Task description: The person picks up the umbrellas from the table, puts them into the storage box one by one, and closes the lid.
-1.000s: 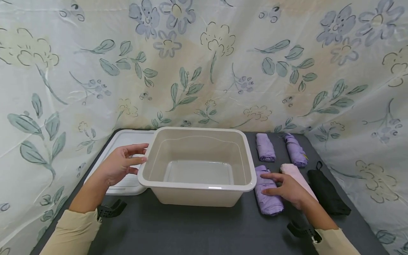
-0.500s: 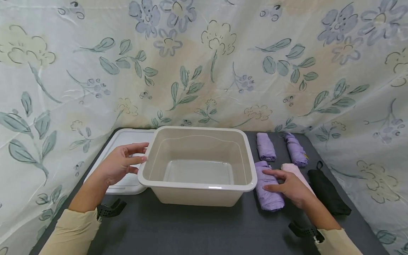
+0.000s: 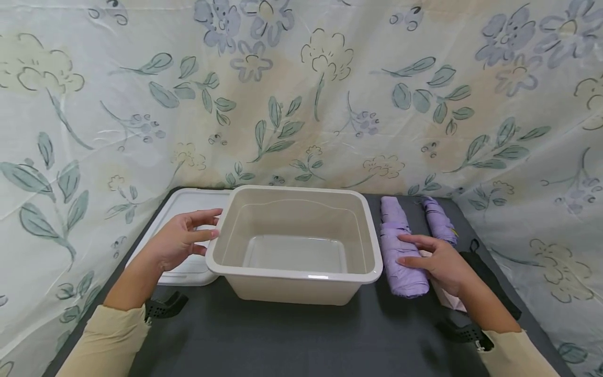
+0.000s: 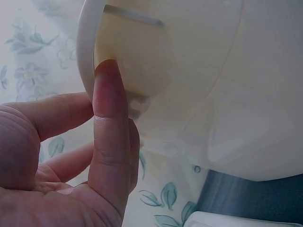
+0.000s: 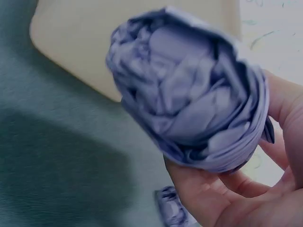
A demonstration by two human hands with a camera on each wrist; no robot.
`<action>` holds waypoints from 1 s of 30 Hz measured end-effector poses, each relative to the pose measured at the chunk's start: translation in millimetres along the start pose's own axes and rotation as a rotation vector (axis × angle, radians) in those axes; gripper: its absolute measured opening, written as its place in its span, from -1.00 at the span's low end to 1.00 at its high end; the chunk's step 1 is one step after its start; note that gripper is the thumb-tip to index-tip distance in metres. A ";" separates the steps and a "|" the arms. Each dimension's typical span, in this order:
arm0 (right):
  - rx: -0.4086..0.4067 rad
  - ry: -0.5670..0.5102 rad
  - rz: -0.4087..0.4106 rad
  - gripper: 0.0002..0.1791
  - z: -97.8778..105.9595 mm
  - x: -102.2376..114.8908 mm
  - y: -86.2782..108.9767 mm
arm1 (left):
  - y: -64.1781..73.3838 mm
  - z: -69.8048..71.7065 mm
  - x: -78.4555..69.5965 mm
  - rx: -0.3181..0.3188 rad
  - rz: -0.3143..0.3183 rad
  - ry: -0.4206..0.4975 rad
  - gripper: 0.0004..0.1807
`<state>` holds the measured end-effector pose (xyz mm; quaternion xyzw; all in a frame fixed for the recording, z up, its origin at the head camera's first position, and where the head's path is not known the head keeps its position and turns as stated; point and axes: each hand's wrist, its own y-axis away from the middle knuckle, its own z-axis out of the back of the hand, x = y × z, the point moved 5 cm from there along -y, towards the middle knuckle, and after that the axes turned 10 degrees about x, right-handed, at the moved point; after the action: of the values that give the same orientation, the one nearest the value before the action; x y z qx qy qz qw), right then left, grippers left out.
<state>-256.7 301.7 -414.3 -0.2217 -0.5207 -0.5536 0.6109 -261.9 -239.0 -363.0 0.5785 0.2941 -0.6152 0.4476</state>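
A beige plastic storage bin (image 3: pixel 293 288) stands in the middle of the table. My left hand (image 3: pixel 181 238) touches its left side at the rim with extended, relaxed fingers; in the left wrist view, one finger (image 4: pixel 110 127) lies along the outer wall under the rim. To the right of the bin, my right hand (image 3: pixel 443 262) holds a rolled purple cloth (image 3: pixel 402 267) between thumb and fingers, lifted off the table. The bundle's folded end (image 5: pixel 189 99) faces the right wrist camera. Another purple roll (image 3: pixel 392 208) lies behind it, partly covered in the head view.
A white lid (image 3: pixel 186 269) lies to the left of the bin. Farther right are another purple roll (image 3: pixel 440 222), a pale pink roll (image 3: pixel 449 299) mostly behind my hand, and a black pouch (image 3: pixel 494 283) with a loop. A flowered sheet (image 3: pixel 301 104) hangs around the dark tabletop (image 3: pixel 292 340).
My right hand has raised the purple roll and moved it slightly right and away from me, over the pink roll's place. My left hand stays at the bin's rim.
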 end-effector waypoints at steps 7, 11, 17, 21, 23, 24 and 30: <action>0.008 -0.059 0.049 -0.18 12.6 33.9 12.9 | 0.2 -1.2 -0.3 -0.004 0.004 -0.012 -0.19; 0.003 -0.120 0.072 -0.24 18.6 52.8 19.5 | -0.5 -0.8 1.8 -0.011 0.015 -0.017 -0.19; 0.053 -0.210 0.112 -0.23 18.8 79.7 26.3 | 1.3 -1.2 2.7 -0.019 0.012 -0.035 -0.19; 0.071 -0.205 0.117 -0.22 13.3 95.9 26.9 | 2.8 -2.7 1.4 -0.009 -0.004 -0.025 -0.20; 0.073 -0.195 0.121 -0.19 8.8 103.3 25.5 | 2.9 -3.4 1.7 -0.006 -0.005 -0.015 -0.21; 0.075 -0.194 0.124 -0.17 6.4 106.9 24.1 | 3.0 -3.7 2.0 -0.007 -0.003 -0.011 -0.21; 0.085 -0.225 0.142 -0.14 -10.3 128.0 14.1 | 5.2 -4.8 0.9 -0.013 -0.008 -0.037 -0.20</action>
<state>-259.8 240.0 -300.8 -0.2928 -0.5917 -0.4581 0.5952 -255.0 -237.2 -363.8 0.5630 0.2924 -0.6256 0.4541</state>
